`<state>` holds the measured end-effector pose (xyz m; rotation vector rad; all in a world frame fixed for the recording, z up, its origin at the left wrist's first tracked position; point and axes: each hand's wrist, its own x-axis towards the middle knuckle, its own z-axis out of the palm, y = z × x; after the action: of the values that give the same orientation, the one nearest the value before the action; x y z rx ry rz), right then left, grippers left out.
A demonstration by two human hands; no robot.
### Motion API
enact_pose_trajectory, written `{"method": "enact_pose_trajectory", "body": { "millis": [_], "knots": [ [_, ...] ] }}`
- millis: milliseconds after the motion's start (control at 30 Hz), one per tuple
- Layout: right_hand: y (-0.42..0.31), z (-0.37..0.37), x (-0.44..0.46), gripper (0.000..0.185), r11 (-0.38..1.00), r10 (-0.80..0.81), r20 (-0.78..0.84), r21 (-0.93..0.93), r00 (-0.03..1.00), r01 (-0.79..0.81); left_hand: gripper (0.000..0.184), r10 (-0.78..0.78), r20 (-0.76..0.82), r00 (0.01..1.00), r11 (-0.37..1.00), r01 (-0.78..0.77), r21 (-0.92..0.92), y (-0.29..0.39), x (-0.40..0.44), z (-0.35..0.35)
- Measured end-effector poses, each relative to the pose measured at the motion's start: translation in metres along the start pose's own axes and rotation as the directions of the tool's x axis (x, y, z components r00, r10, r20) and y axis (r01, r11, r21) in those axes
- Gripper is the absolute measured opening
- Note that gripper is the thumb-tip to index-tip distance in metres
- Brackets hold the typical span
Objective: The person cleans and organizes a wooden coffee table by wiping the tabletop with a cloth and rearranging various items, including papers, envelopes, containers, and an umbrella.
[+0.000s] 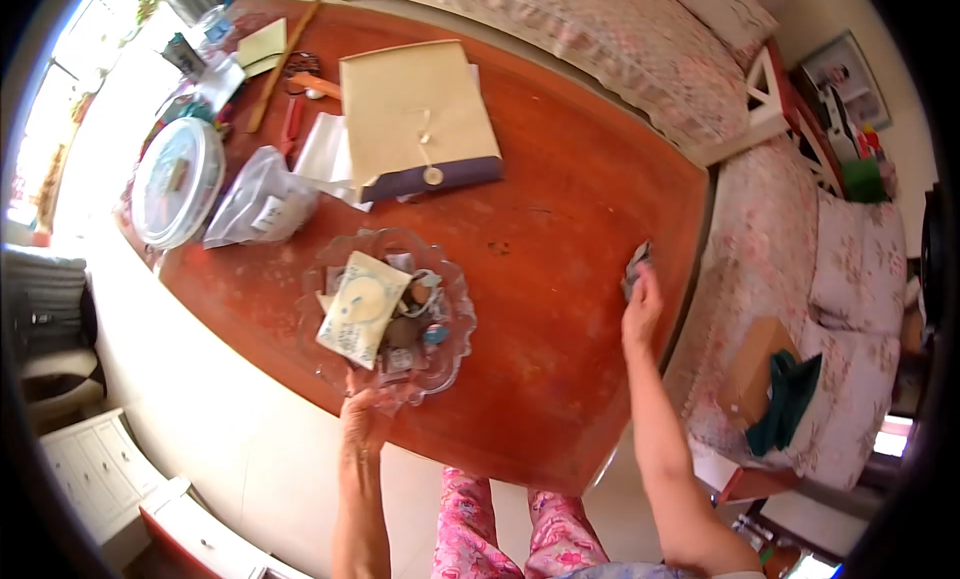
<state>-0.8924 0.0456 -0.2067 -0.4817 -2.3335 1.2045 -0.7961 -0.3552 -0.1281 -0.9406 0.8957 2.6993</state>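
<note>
My left hand (363, 417) grips the near rim of a scalloped clear glass bowl (462, 324) at the table's front left edge. In the bowl lie a cream printed packet (365, 304), a blue cap-like piece (435, 334) and several small brown and wrapped items that I cannot name. Far to the right, my right hand (642, 314) is closed around a crumpled dark grey cloth (635, 267), which rests against the tabletop near its right edge. Part of the cloth is hidden by the fingers.
On the reddish wooden table (560, 369) are a tan string-tie envelope (415, 104), a plastic bag (262, 199), a lidded round tub (178, 184) and a wooden stick (283, 64). A floral-covered sofa (765, 219) borders the right side, with a cardboard box (750, 374) on it.
</note>
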Motion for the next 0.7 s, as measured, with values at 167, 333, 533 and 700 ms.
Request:
{"method": "enact_pose_trajectory", "body": {
  "millis": [167, 333, 533, 700],
  "knots": [
    [-0.083, 0.043, -0.164, 0.016, 0.914, -0.371, 0.583, 0.09, 0.723, 0.396, 0.065, -0.007, -0.012, 1.0, 1.0, 0.007, -0.007, -0.007, 0.002, 0.004],
    [-0.106, 0.028, -0.313, 0.035, 0.707, -0.707, 0.692, 0.683, 0.146, 0.184, 0.044, -0.015, -0.002, 1.0, 0.973, 0.014, -0.231, -0.022, -0.011, -0.018],
    [-0.142, -0.012, -0.277, 0.03, 0.839, -0.212, 0.951, 0.296, 0.226, -0.456, 0.054, 0.062, -0.326, 0.943, 0.959, 0.035, 0.282, -0.028, -0.161, -0.04],
    [-0.144, -0.052, -0.219, 0.024, 0.602, 0.114, 0.982, 0.051, 0.149, -0.797, 0.045, -0.045, -0.554, 0.832, 0.981, 0.143, 0.134, -0.099, -0.302, -0.132]
  ]
}}
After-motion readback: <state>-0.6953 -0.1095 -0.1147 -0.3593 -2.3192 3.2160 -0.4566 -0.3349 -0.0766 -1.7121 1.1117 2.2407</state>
